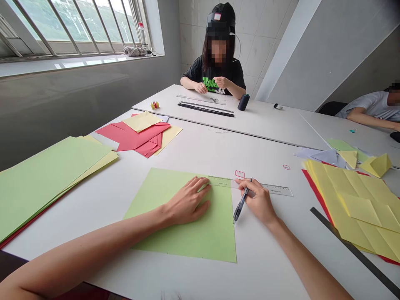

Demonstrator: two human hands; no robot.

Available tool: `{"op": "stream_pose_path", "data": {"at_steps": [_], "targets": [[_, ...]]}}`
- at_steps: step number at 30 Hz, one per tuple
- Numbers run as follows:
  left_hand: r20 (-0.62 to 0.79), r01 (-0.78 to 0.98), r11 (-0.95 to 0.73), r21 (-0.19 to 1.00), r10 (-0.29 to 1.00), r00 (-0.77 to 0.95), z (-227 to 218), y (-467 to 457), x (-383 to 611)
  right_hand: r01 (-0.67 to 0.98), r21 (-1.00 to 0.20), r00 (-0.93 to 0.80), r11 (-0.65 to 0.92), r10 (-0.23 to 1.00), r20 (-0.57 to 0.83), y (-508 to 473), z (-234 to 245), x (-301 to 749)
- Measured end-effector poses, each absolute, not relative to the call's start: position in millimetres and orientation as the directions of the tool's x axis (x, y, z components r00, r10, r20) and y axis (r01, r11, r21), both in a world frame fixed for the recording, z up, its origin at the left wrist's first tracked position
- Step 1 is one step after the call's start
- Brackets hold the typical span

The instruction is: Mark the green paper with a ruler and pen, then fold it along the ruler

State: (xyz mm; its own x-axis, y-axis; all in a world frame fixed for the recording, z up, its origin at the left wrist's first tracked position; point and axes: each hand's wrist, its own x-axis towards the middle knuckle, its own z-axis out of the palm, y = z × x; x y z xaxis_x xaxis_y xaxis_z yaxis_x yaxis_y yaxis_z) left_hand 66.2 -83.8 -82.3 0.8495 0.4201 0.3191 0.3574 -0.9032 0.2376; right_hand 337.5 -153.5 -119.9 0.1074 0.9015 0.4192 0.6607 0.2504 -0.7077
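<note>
Resting left hand (190,201) loosely on green paper (190,239), gripping pen (240,209) in right hand (259,203) by ruler (278,190) crossing paper's far-right corner.

To your left, a window (74,25) with slanting dark bars (63,26) lets in daylight and shows hazy green outside. Bright patches lie on its pale sill (93,62), above a grey wall (93,91) with a soft sheen. Ahead of you, the back wall (190,46) is faced with large pale tiles, and right of it a grey slope (328,54) cuts down diagonally, its underside in shadow. Your white table (193,143) butts against another white one (268,123), with a black chair (331,108) at far right.
</note>
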Motion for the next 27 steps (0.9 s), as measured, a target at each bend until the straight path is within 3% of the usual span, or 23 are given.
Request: {"op": "stream_pose_path", "data": {"at_steps": [27], "targets": [[0.310, 0.358, -0.902, 0.240, 0.421, 0.853, -80.5, -84.2, 66.7, 0.650, -0.728, 0.119, 0.218, 0.917, 0.381, -154.0, -117.4, 336.4]]}}
